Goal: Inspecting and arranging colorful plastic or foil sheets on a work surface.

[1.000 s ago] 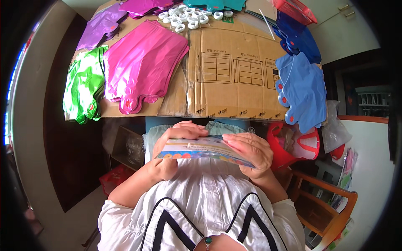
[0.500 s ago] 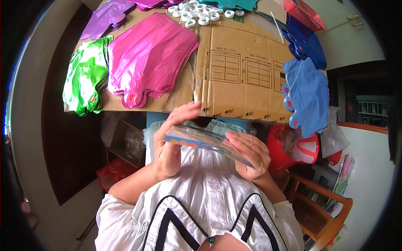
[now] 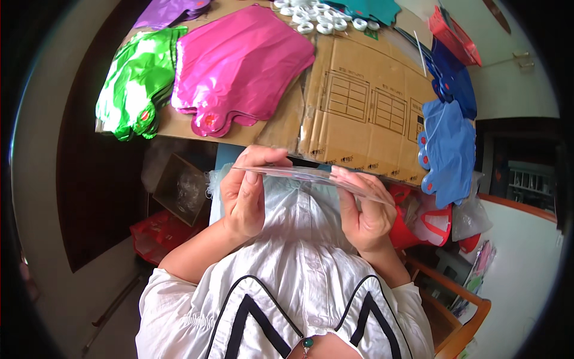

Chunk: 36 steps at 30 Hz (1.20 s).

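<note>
A thin, flat clear-plastic packet (image 3: 308, 175) is held up in front of my lap, seen almost edge-on, so its faces hardly show. Its left end is pinched between the thumb and fingers of my left hand (image 3: 244, 200). At the other end, my right hand (image 3: 368, 212) grips it with the fingers over the upper side. The packet sags toward the right, just short of the table's near edge. Beyond it lie a stack of flat pink foil balloons (image 3: 242, 63) and shiny green ones (image 3: 136, 78).
Flattened cardboard (image 3: 388, 78) covers the table. White ribbon rolls (image 3: 324, 18) cluster at the back. Blue foil pieces (image 3: 448, 149) hang over the right edge. Below stand a red basket (image 3: 433, 230), a wooden chair (image 3: 454, 317) and an open cardboard box (image 3: 182, 185).
The packet has tipped from showing a colourful printed face to nearly edge-on. Both hands keep hold of it. The whole view has swung, shifting the table rightward and up.
</note>
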Motion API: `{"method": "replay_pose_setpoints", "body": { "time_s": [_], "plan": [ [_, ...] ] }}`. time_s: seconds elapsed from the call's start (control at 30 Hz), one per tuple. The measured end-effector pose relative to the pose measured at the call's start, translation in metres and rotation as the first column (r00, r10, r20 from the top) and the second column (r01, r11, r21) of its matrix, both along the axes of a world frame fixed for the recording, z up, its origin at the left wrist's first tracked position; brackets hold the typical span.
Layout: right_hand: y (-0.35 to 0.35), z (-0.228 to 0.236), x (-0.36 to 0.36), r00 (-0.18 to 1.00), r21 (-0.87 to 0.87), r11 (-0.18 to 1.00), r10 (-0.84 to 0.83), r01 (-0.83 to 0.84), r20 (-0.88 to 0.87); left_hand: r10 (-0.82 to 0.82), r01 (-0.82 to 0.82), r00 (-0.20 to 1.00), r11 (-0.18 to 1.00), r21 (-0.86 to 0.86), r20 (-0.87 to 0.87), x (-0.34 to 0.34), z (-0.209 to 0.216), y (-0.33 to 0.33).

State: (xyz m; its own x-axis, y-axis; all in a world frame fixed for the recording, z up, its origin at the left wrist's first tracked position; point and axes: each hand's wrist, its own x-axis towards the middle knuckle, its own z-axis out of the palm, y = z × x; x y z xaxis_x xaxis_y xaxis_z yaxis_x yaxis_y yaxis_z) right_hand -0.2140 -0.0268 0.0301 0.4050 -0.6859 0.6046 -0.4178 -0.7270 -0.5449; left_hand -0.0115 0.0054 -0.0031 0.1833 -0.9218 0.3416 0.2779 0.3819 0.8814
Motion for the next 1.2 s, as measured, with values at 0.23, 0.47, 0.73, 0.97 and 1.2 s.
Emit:
{"method": "replay_pose_setpoints", "body": {
  "time_s": [0.23,0.47,0.73,0.97,1.2],
  "plan": [
    [-0.040,0.055,0.017,0.991,-0.293,0.954,0.022,-0.061,-0.133,0.079,-0.044,0.993,0.938,-0.344,0.089,0.024,0.038,-0.049],
    [-0.054,0.071,0.022,0.990,-0.419,0.905,0.010,-0.069,-0.142,0.118,-0.043,0.985,0.873,-0.486,0.123,0.032,0.065,-0.070],
    [-0.056,0.071,0.009,0.994,-0.359,0.933,-0.053,0.017,-0.092,0.203,-0.011,0.946,0.800,-0.600,0.253,0.021,0.063,-0.071],
    [-0.051,0.062,0.003,0.991,-0.344,0.939,-0.059,0.013,-0.124,0.175,-0.017,0.961,0.811,-0.584,0.216,0.020,0.054,-0.071],
    [-0.051,0.061,0.007,0.993,-0.366,0.930,-0.025,-0.019,-0.114,0.170,-0.022,0.963,0.821,-0.570,0.207,0.022,0.048,-0.069]
  ]
}}
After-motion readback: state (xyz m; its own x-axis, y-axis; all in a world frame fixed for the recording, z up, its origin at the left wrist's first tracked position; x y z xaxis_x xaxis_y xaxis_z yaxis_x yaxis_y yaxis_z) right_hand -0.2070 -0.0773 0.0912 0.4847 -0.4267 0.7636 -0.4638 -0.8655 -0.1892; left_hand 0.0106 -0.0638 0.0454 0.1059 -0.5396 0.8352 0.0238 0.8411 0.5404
